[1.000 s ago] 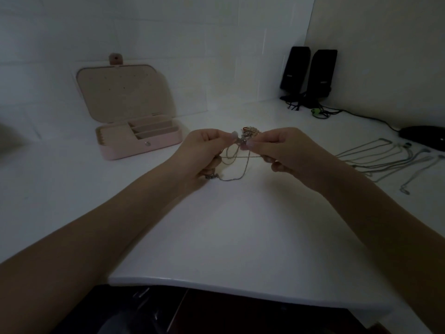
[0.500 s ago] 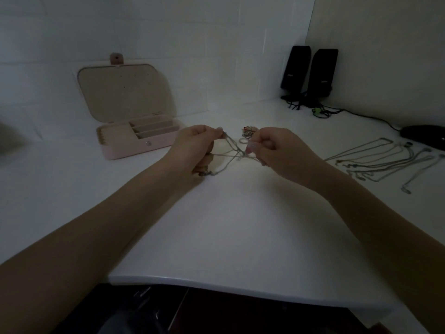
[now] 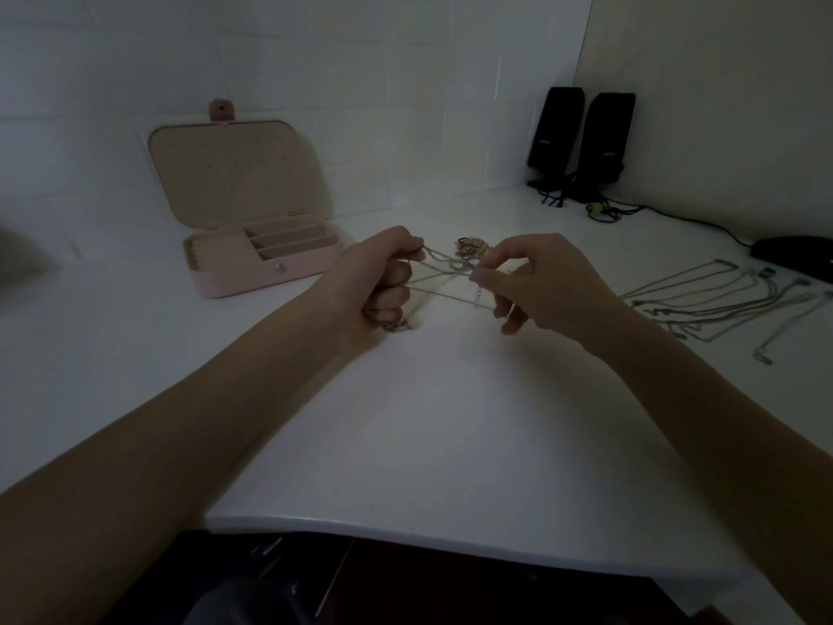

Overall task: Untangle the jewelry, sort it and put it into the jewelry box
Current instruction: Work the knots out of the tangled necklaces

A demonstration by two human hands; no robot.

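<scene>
Your left hand (image 3: 378, 277) is curled tight round one end of the tangled chains (image 3: 444, 275); your right hand (image 3: 536, 281) pinches the other end; strands stretch taut between them above the white table (image 3: 450, 421); pink jewelry box (image 3: 252, 245) sits open, far left; sorted necklaces (image 3: 721, 300) lie right.

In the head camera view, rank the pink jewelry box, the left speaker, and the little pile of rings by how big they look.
1. pink jewelry box, lid open, largest.
2. left speaker, though it stands farther back, so its true size is unsure.
3. pile of rings, smallest.
</scene>
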